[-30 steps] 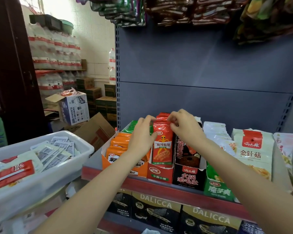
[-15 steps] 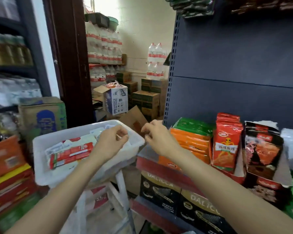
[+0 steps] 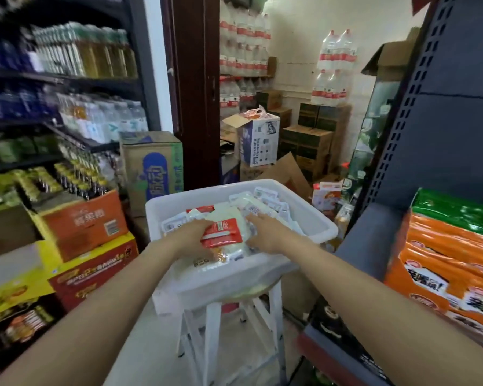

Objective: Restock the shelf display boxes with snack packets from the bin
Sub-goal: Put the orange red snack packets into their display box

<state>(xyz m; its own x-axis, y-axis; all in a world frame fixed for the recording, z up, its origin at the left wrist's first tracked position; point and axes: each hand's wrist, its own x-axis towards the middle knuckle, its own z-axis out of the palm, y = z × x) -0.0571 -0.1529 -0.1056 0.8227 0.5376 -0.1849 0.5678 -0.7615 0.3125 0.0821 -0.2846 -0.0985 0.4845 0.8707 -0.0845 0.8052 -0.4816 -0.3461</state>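
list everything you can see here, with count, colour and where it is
bin: one, white plastic, centre, on a stool
stool: one, white, under the bin
snack packets: many, too jumbled to count, mostly white, some red and white, inside the bin
red and white packet: one, on top of the pile, between the hands
display box: one, orange, on the shelf at right, filled with orange packets and green ones behind
drink bottles: many, blurred, on the dark shelves at left
cartons: several, orange, yellow and red, stacked at lower left
water bottle packs: several, clear with red labels, at the back
left hand: grips the red and white packet
right hand: fingers spread, resting on the packets
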